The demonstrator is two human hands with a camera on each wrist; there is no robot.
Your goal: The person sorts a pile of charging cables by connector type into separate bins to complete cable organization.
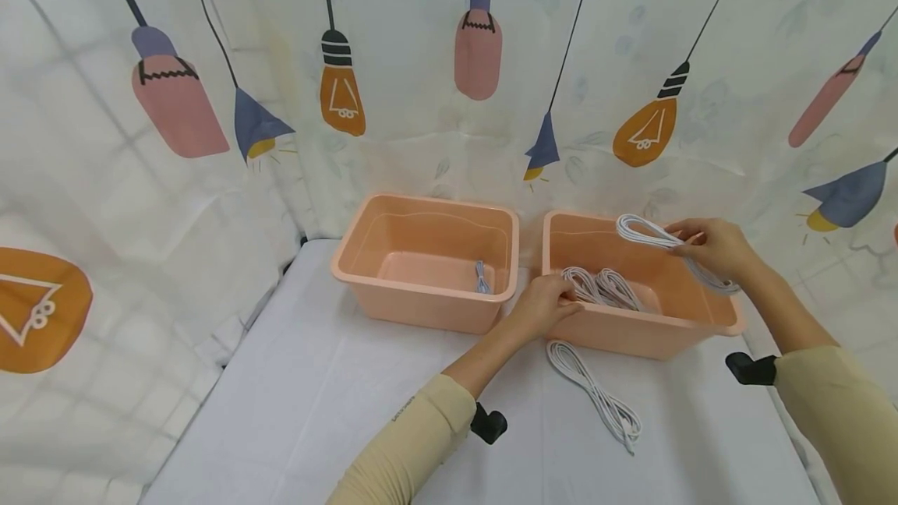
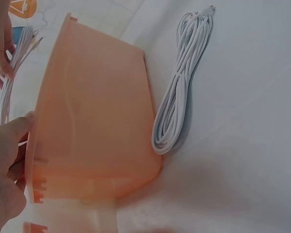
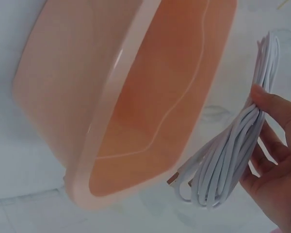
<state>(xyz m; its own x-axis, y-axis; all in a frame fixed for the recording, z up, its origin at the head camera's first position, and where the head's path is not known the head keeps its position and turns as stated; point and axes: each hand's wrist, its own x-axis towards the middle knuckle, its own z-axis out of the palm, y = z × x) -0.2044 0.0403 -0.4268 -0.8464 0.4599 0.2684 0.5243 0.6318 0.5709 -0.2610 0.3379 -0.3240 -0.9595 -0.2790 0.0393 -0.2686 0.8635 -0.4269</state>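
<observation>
My right hand [image 1: 717,248] pinches a coiled white cable [image 1: 648,234] around its middle, above the right end of the right-hand peach bin [image 1: 631,331]. In the right wrist view, a metal plug shows at one end of that cable [image 3: 223,160]. My left hand [image 1: 543,306] grips the near left rim of the same bin, thumb outside and fingers over the edge in the left wrist view. More coiled white cables [image 1: 606,288] lie inside this bin. On the table in front of it rests another coiled white cable [image 1: 596,396], bundled long and narrow.
A second peach bin [image 1: 421,308] stands to the left, holding a small bluish-white bundle [image 1: 482,277]. Both bins sit on a white-covered table [image 1: 316,404]. Behind them hangs a curtain [image 1: 421,154] printed with lamps and bulbs.
</observation>
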